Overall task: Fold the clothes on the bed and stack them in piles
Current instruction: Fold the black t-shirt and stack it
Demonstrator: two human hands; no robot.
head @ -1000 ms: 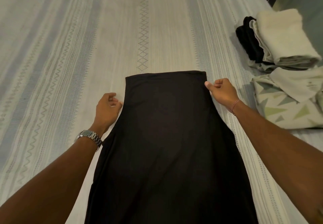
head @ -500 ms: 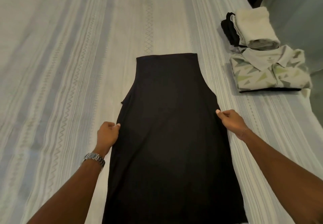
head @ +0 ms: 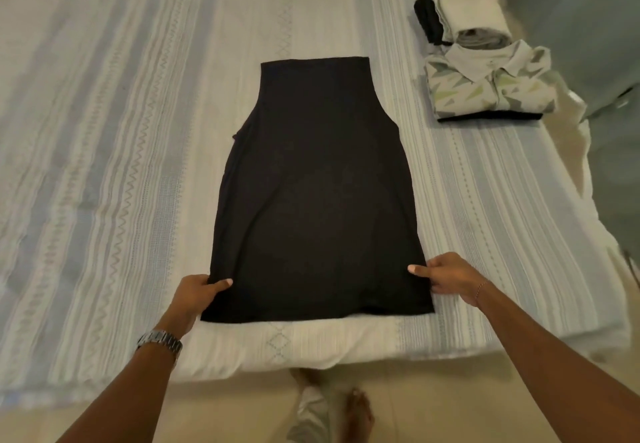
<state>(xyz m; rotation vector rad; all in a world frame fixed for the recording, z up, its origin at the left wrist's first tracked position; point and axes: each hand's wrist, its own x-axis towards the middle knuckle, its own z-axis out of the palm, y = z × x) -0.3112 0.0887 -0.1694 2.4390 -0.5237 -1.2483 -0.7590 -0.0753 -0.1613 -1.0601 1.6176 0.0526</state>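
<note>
Your left hand (head: 197,295) and right hand (head: 450,278) each pinch a near corner of the black garment (head: 317,193), lying flat on the bed (head: 121,131). It looks light, limp and floppy; keep both corner grips level so the fold doesn't sag.

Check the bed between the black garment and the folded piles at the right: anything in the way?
Nothing visible. Both hands, left hand and right hand, grip the black garment; only bare bedspread lies before the patterned shirt pile.
</note>
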